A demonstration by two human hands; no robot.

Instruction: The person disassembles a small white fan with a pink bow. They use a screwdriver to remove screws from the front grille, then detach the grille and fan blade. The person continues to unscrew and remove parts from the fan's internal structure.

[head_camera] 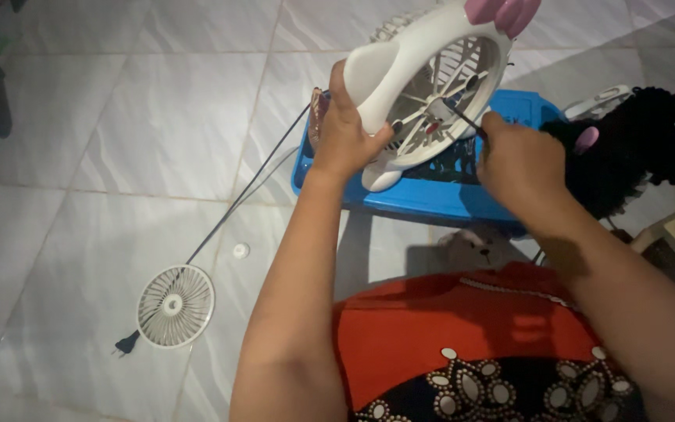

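The left hand wraps the white handle of a small white fan, fingers curled around it with the thumb on the near side, holding the fan up tilted over a blue plastic crate. The fan's open face, with its spokes bare, is turned toward the right hand, whose fingers are pressed together around a thin dark screwdriver; its tip meets the hub at the fan's centre. The fan's lower rim hangs just above the crate's near edge, and its pink top reaches the upper border of the view.

A black cord runs from the crate's left corner across the pale tiled floor down to a plug. Just beside the plug lies the detached round white grille, flat on the tiles, with a small white cap near it. The floor to the left lies wide and open. At the right, a black shaggy thing crowds against the crate.
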